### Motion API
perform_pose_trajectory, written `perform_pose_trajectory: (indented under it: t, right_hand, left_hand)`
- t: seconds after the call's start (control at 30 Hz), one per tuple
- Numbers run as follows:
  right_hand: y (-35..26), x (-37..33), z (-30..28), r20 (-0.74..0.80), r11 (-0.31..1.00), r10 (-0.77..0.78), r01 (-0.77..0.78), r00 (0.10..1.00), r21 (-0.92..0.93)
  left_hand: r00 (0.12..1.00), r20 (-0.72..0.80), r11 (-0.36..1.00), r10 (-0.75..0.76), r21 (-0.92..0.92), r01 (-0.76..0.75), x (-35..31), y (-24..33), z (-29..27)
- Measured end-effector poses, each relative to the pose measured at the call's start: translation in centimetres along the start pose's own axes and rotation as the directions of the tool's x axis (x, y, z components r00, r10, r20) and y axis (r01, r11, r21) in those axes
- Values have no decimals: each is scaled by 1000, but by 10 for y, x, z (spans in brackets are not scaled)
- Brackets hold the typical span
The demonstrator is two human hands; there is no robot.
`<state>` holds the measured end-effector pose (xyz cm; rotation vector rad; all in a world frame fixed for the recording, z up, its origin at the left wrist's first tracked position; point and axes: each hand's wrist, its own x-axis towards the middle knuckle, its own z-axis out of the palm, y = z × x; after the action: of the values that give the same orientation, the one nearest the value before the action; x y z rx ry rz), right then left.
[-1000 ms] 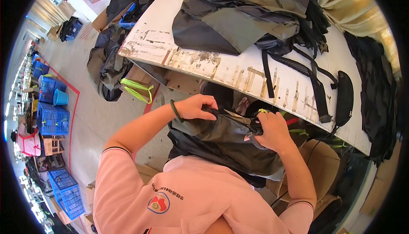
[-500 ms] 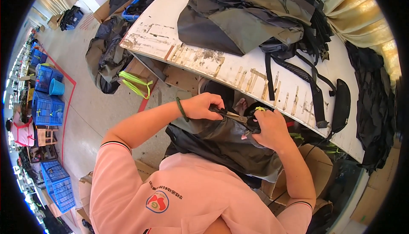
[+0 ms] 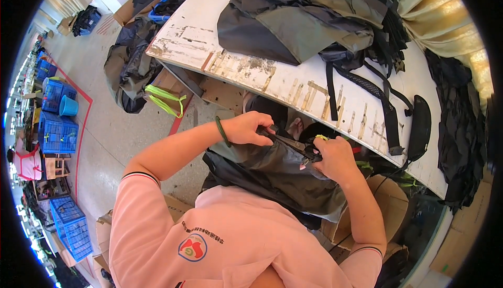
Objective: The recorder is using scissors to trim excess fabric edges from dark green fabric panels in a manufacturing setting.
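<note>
Over my lap lies a dark olive and black fabric piece, perhaps part of a bag. My left hand, with a dark green bangle at the wrist, is closed with its fingertips pinching a black edge or strap of that fabric. In my right hand is a pair of scissors with dark handles. Its blades point left toward my left fingertips and lie along the black edge. A bit of yellow-green shows at my right fingers. Whether the blades touch the material is too small to tell.
A worn white table stands ahead, bearing a heap of dark fabric and black straps. Cardboard boxes sit at my right. Fabric with yellow-green ties lies on the floor at left. Blue crates line the far left.
The scissor blades show more clearly, and my right hand has shifted slightly. My left hand keeps its pinch on the fabric, nearly in place.
</note>
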<state>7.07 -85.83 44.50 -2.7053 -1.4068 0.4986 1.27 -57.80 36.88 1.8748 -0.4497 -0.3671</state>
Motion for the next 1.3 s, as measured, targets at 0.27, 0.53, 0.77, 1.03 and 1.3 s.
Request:
perform_pose_trajectory:
  t: [0.27,0.53,0.77,1.03,1.3]
  right_hand:
    - [9,-15,5,-34,970,186,-178,982,166]
    - [3,-80,19,147,722,322,-343,935,601]
    - [3,-117,76,178,660,403,-420,897,623]
    - [7,-116,88,148,580,375,-356,915,732]
    - [-18,-98,91,148,498,416,-362,897,788]
  left_hand:
    - [998,-64,999,-14,46,17,2,9,-15]
    - [973,-225,954,46,298,24,39,26,-88]
    - [865,-423,850,269,526,-7,60,11,-96]
    - [885,83,730,457,534,-427,24,32,22]
    - [881,268,824,391,325,-464,37,0,107]
